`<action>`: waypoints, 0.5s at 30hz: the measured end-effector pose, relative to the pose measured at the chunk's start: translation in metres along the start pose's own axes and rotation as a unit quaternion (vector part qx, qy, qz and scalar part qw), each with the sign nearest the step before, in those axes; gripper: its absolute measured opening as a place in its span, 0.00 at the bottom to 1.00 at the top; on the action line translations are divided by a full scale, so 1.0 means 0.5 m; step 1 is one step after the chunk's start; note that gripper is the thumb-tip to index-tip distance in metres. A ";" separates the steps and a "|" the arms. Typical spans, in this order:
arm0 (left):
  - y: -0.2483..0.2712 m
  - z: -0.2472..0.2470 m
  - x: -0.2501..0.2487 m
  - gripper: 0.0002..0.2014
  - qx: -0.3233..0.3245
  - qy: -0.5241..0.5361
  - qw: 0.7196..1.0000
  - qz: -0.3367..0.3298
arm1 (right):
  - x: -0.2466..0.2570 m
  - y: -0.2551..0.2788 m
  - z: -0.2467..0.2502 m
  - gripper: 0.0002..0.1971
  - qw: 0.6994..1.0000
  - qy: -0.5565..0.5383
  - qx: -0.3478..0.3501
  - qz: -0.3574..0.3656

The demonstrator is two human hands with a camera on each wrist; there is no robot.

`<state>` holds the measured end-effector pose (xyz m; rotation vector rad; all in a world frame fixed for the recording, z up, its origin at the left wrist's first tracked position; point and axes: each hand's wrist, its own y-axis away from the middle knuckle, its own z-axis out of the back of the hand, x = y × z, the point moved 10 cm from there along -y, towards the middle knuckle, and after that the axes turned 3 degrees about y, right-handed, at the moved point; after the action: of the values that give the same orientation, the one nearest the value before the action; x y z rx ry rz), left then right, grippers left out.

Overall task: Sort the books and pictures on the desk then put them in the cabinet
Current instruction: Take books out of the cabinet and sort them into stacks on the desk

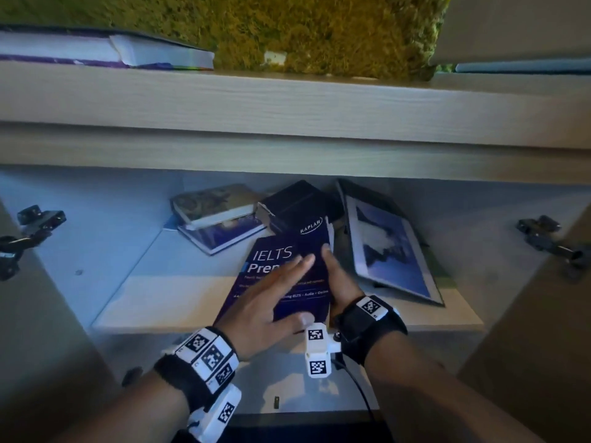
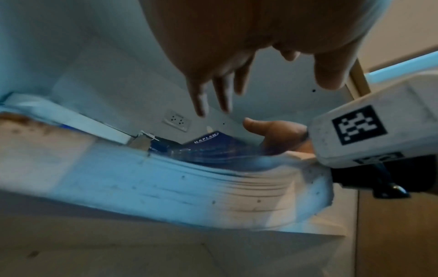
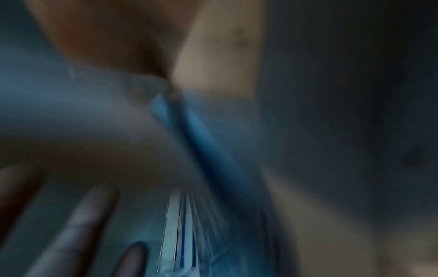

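Observation:
In the head view a dark blue IELTS book [image 1: 275,251] lies tilted on the cabinet shelf [image 1: 153,302], its far end resting on other books. My left hand [image 1: 297,289] lies flat on its cover with the fingers straight. My right hand [image 1: 335,270] grips the book's right edge, thumb on top, fingers hidden beneath. The left wrist view shows the book [image 2: 213,142] under my left hand [image 2: 237,84], whose fingers [image 2: 222,93] hang straight just above the cover, and my right hand's thumb on the cover. The right wrist view is dark and blurred.
At the back of the shelf sit a stack of two books [image 1: 217,212], a black book [image 1: 297,199] and, to the right, a framed picture [image 1: 390,247] lying tilted. More books [image 1: 128,49] lie on the desk top above. Both cabinet doors stand open, with hinges [image 1: 35,222] at each side.

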<state>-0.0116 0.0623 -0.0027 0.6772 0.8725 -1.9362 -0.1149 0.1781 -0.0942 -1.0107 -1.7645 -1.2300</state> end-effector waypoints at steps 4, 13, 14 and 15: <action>-0.016 0.023 0.095 0.31 -0.066 -0.018 0.993 0.101 | -0.001 -0.006 0.019 0.24 0.997 0.070 -0.017 0.002; 0.005 0.067 0.271 0.37 -0.063 -0.109 0.929 0.349 | 0.001 -0.038 0.060 0.15 0.977 0.189 -0.081 0.063; 0.005 0.079 0.270 0.34 -0.099 -0.048 0.928 0.355 | 0.005 -0.035 0.063 0.14 0.976 0.185 -0.087 0.069; 0.008 0.095 0.280 0.33 -0.134 0.006 0.922 0.364 | 0.007 -0.030 0.063 0.16 0.977 0.175 -0.093 0.072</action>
<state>-0.0783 -0.0460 -0.0783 0.7172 0.7327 -1.1238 -0.1342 0.2054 -0.1046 -0.9395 -1.3031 -1.4029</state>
